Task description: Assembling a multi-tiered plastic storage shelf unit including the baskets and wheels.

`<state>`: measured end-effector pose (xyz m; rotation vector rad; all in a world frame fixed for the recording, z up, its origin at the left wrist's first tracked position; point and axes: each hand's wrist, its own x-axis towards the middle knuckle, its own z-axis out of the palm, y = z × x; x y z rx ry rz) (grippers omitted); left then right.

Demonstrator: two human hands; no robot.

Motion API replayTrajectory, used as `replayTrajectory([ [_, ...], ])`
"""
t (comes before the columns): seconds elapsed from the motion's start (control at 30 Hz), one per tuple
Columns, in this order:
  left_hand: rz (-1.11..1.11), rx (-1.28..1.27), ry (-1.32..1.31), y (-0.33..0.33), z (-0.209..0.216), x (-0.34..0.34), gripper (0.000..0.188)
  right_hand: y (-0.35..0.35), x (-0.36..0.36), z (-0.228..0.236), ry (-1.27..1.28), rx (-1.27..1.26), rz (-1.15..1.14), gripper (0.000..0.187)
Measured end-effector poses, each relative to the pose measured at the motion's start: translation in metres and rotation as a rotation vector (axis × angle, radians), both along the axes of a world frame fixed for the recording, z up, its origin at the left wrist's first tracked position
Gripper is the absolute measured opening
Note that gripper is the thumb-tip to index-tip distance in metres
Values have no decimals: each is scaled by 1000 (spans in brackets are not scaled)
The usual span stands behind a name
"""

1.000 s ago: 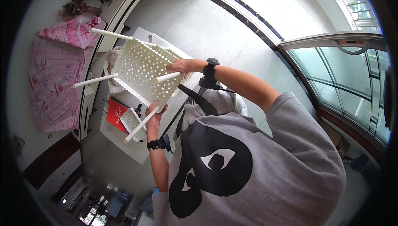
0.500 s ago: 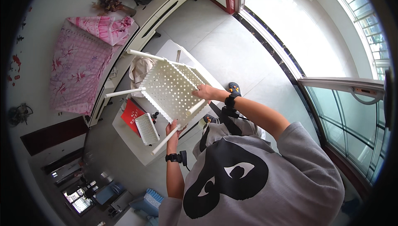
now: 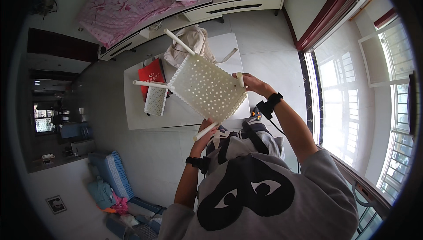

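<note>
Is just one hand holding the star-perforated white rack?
No, the left hand and the right hand each grip the rack at a separate corner.

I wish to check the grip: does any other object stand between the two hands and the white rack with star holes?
Nothing visible does. The right hand holds the white rack at its right corner, and the left hand holds its near corner, partly hidden behind the rack's own leg.

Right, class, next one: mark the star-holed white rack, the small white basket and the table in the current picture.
Star-holed white rack (image 3: pixel 207 85): head view, middle of its perforated panel.
Small white basket (image 3: pixel 155 101): head view, its perforated surface.
Table (image 3: pixel 180 115): head view, bare top near the person's side.
</note>
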<state>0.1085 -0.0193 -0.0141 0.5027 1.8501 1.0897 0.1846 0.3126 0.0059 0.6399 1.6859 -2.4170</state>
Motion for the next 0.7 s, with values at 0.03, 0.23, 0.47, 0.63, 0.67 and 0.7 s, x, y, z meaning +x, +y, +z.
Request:
replayTrajectory([
  [0.03, 49, 6, -141, -2, 2, 1, 45, 12, 0, -7, 36, -36, -4, 56],
  [0.23, 525, -7, 18, -41, 13, -70, 49, 11, 18, 2, 139, -4, -303, 58],
  [0.47, 410, 296, 185, -29, 11, -192, 41, -46, 96, 4, -270, 287, -383, 35],
  [0.63, -108, 200, 522, -18, -11, -225, 39, -128, 120, 26, -763, 436, 69, 29],
  [0.67, -217, 285, 441, -10, -19, -232, 35, -144, 109, 39, -810, 446, 207, 30],
  [0.7, -212, 266, 396, -4, -28, -236, 34, -157, 94, 52, -809, 461, 300, 29],
])
